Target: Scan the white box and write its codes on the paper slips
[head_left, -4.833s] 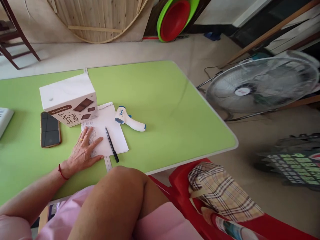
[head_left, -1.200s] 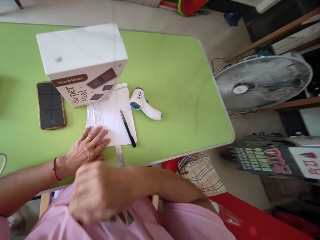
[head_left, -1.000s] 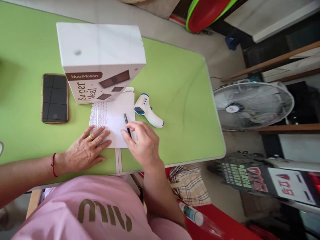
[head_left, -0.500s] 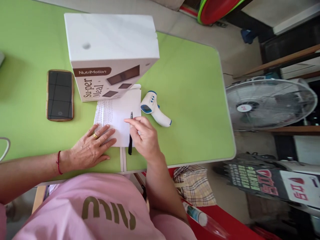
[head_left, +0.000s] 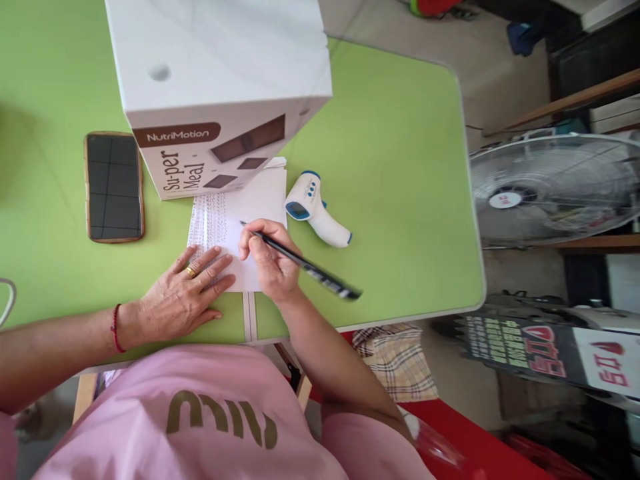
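Observation:
Fingers spread, my left hand (head_left: pixel 187 293) lies flat across the lower left part of a white sheet of paper (head_left: pixel 255 193) and the green table. Rows of small handwriting fill the sheet's left side; its right side is blank. My right hand (head_left: pixel 273 260) is closed around a black pen (head_left: pixel 320 272) in a writing grip, over the blank part. The pen's tip points to the upper left, close to the handwriting; whether it touches the paper I cannot tell. A white and blue infrared thermometer (head_left: pixel 316 210) lies just right of the sheet. The box covers the sheet's upper part.
A large white NutriMotion box (head_left: pixel 225 60) stands behind the paper. To its left lies a phone (head_left: pixel 114 187) in a brown-edged case. The green table (head_left: pixel 400 180) ends at the right, with a fan (head_left: pixel 550 193) beyond. A checked cloth (head_left: pixel 400 360) lies below the table edge.
My right hand has taken up the pen, which was lying on the paper, and now holds it slanted. My left hand stays put. The view has shifted slightly closer to the box.

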{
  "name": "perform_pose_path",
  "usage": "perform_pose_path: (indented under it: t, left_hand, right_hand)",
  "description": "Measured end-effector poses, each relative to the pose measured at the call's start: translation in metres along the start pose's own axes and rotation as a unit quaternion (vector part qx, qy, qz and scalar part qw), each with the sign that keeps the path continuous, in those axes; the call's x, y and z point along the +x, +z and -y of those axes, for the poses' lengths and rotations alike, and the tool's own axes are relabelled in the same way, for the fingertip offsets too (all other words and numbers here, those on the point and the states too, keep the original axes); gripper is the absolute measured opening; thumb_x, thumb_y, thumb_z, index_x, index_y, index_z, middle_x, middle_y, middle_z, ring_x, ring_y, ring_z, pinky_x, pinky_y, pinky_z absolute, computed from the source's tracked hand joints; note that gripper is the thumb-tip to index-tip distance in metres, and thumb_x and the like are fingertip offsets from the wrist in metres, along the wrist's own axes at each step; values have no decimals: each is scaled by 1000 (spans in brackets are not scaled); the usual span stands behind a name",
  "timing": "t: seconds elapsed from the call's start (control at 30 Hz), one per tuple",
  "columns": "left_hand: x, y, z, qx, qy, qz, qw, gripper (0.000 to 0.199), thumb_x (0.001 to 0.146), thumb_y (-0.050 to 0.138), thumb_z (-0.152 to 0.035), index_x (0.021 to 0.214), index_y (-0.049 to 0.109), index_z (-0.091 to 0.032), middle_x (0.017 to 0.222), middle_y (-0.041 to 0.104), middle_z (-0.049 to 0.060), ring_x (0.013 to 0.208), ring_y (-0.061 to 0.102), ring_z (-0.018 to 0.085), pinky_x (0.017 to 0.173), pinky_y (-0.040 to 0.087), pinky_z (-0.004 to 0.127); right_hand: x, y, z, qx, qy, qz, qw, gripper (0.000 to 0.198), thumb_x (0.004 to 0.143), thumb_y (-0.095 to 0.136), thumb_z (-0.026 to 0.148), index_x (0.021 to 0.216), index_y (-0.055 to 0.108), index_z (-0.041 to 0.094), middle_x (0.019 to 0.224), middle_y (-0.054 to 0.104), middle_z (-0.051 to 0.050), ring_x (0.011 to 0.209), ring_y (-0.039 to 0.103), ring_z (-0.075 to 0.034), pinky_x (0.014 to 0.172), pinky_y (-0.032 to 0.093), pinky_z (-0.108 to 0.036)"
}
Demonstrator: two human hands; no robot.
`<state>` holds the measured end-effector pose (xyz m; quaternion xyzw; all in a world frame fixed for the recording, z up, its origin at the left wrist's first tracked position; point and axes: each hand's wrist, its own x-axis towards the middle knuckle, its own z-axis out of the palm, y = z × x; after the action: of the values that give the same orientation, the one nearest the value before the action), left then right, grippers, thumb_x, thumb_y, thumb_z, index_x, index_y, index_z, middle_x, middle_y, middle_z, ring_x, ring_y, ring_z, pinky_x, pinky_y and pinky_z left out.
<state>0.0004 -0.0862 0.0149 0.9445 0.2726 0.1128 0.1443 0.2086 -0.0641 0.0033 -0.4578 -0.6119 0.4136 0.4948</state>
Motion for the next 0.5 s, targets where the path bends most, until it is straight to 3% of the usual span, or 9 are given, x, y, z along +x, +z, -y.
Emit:
perform_pose_path:
  t: [0.2,0.37,0.5]
  left_hand:
    - [0,-1,1,0,7,-5,1000,54,94,64,-41,139,56,-12,152,48,19,142,44,40,116,37,61]
    - [1,-1,0,18,8,0,1000,52,96,59,-39,140,54,-11,151,48,20,142,44,40,115,38,61]
    - [1,-2,0,22,6,2,1000,54,97,58,-40,143,51,-12,151,48,19,142,43,40,116,38,61]
  right_hand:
    - [-3,8,-2,-157,-102,-42,981,14,94,55,26,93,67,20,79,68,-2,64,61,-13,56,51,-28]
    - [-4,9,4,-214,-105,-52,970,7,87,59,20,91,65,22,81,71,-1,68,66,-13,63,56,-27]
    - [-5,11,3,-218,-111,-41,969,5,88,59,19,87,63,22,76,70,2,58,61,-9,56,52,-22]
